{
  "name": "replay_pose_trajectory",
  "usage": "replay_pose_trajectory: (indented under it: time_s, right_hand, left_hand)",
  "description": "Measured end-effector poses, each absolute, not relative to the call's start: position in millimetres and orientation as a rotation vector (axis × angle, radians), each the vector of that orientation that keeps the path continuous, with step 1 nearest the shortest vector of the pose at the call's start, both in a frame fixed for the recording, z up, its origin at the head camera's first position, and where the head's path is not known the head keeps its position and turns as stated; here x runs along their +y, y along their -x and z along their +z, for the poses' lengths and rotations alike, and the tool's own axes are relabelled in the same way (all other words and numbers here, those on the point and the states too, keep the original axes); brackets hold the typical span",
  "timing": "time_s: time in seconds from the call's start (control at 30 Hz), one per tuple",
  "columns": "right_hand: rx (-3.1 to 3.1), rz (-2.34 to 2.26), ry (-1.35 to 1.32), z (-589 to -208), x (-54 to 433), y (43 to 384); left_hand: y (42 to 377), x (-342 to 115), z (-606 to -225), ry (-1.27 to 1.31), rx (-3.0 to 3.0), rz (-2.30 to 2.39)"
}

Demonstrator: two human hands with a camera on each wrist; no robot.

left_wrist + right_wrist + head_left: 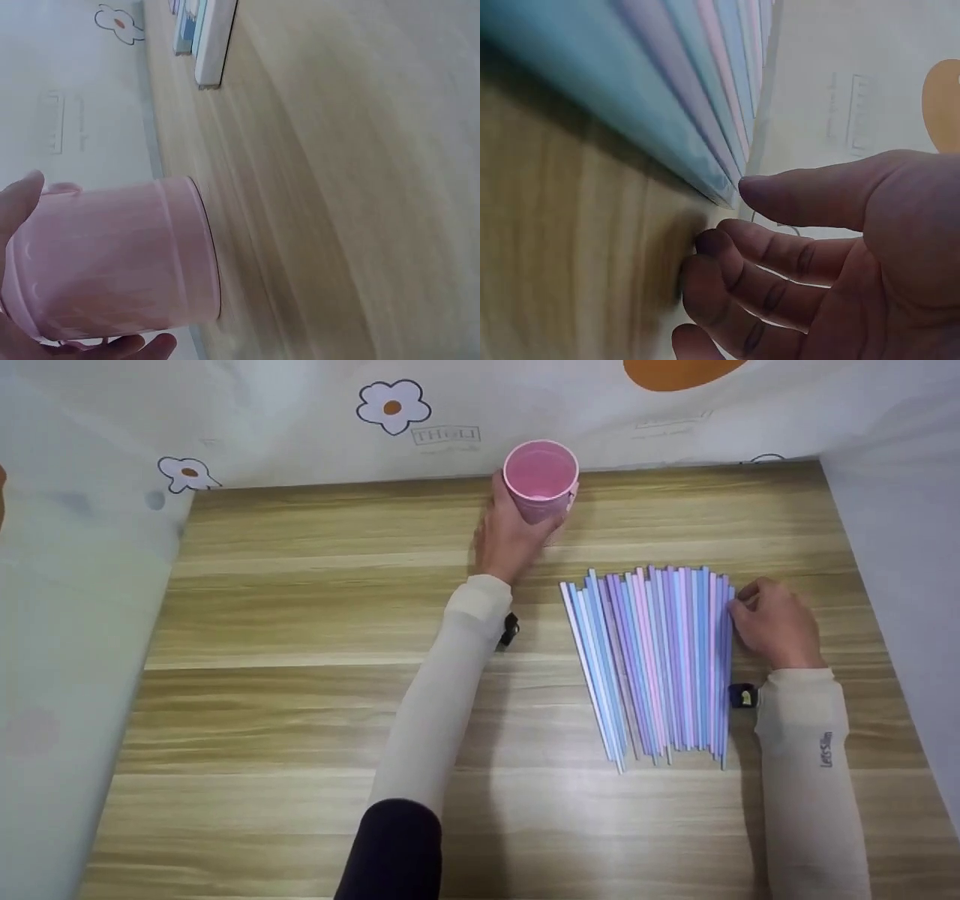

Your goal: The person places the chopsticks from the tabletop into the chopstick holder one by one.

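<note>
At the back of the table, my left hand (514, 534) grips a small pink bucket (541, 472), thumb on one side and fingers round the other. It stands upright, its wide mouth facing up; the inside looks bare. In the left wrist view the bucket (112, 259) shows a smooth wall, a band near its base and a small lug. To the right lies a row of long thin pastel sticks (701, 660) in blue, pink, purple and white. My right hand (780, 622) rests at the row's right edge, fingers loosely bent, thumb (802, 196) right at the outermost stick's far end.
The wood-grain table (300, 720) extends left and in front of the sticks. A pale cloth (285, 412) with flower prints hangs behind the back edge, near the bucket. More pale sheeting (892, 510) borders the right side.
</note>
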State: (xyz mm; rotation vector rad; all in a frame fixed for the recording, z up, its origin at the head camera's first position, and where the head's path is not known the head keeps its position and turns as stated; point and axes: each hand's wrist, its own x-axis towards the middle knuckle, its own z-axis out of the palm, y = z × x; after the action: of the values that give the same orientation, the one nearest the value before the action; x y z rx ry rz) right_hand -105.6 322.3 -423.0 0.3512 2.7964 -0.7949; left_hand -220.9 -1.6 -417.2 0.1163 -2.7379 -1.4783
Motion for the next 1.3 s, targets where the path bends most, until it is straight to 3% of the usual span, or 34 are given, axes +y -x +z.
replay_pose_trajectory:
  time_s: [0.4,0.97,1.3]
  right_hand:
    - [2.790,-0.793,-0.359,-419.3,328.2,107.7]
    - [2.728,-0.760,-0.509,-409.8,344.1,95.0]
    - [2.814,-0.683,-0.540,-407.4,356.0,77.1]
  left_hand:
    - [214.5,-14.6,-411.9,0.014,-2.745,-1.492]
    - [128.0,-33.6,-400.5,0.423,-2.804,-1.565]
    - [106.4,-25.5,-391.5,0.645,-2.812,-1.633]
